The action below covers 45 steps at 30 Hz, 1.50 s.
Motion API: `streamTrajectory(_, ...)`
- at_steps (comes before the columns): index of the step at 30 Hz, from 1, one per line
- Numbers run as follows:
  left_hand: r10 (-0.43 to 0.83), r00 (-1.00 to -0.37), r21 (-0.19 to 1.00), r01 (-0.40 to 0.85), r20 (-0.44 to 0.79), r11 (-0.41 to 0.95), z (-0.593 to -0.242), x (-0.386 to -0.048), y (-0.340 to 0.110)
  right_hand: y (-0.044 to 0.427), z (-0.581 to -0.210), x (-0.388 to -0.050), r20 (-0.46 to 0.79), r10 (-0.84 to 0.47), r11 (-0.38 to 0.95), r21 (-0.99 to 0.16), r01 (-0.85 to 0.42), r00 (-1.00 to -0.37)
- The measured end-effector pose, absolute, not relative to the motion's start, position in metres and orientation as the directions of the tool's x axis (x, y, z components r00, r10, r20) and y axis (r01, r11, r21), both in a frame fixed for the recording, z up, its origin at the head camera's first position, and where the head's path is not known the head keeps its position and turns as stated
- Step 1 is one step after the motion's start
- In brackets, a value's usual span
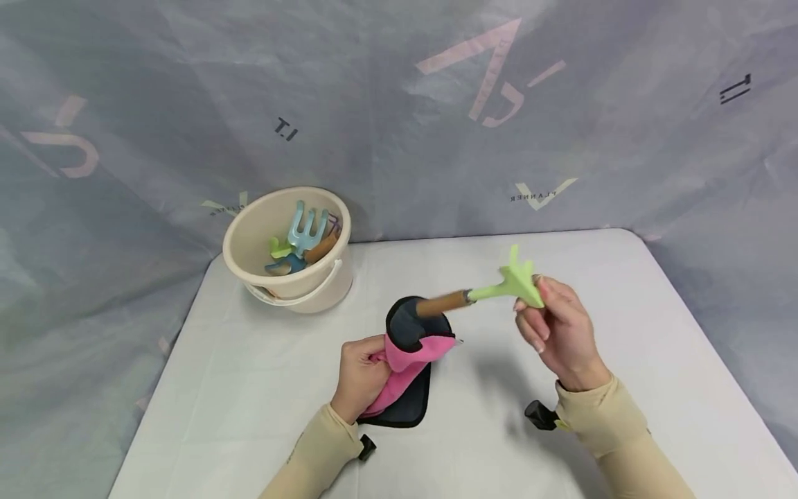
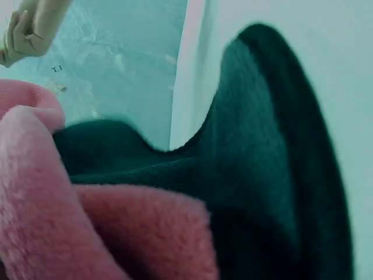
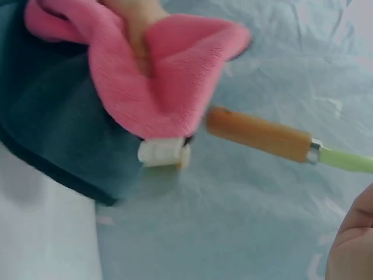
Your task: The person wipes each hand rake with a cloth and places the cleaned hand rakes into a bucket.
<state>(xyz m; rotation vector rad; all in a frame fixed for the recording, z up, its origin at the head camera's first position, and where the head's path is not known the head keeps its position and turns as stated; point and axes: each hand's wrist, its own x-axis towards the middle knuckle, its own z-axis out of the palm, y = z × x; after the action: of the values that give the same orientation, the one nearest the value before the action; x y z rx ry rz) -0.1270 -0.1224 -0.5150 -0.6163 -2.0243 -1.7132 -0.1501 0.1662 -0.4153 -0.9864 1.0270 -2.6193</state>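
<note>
In the head view my left hand (image 1: 360,374) grips a bunched cloth (image 1: 399,389), pink fleece on one side and dark grey with black edging on the other. My right hand (image 1: 564,329) pinches the light green head of a small garden hand rake (image 1: 519,285) between thumb and fingers. Its wooden handle (image 1: 441,303) points left toward the cloth's raised dark flap. The right wrist view shows the handle's end (image 3: 259,134) close beside the pink fold; whether they touch, I cannot tell. Folds of the cloth (image 2: 250,146) fill most of the left wrist view and hide the left fingers.
A cream bucket (image 1: 233,246) stands at the back left of the white table (image 1: 474,450). Inside it are a light blue hand fork (image 1: 303,235) and several other tools, partly hidden. Grey printed sheeting (image 1: 374,104) hangs behind the table and along its sides.
</note>
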Motion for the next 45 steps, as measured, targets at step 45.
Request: streamTrajectory(45, 0.528, -0.83, 0.464, 0.545, 0.179, 0.698, -0.521, -0.13, -0.144, 0.04, -0.355, -0.219, 0.453, -0.714, 0.065, -0.715, -0.696, -0.533)
